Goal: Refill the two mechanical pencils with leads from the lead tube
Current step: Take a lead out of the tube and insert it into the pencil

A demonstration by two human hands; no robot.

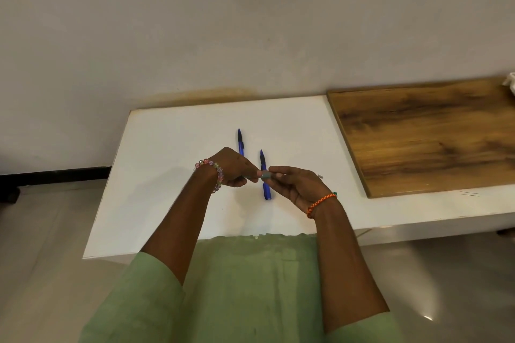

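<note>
white table (172,175) against a pale wall, wood board (426,136) at its right end | left hand (232,167) and right hand (295,185) raised above table centre, fingertips pinching grey lead tube (266,174) between them | two blue pencils (240,142) (266,189) lying just behind and under the hands

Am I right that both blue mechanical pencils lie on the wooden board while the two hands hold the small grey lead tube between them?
Not quite: the head view shows both blue pencils lying on the white table, not the wooden board. The left hand and right hand do hold the grey lead tube between them.
</note>
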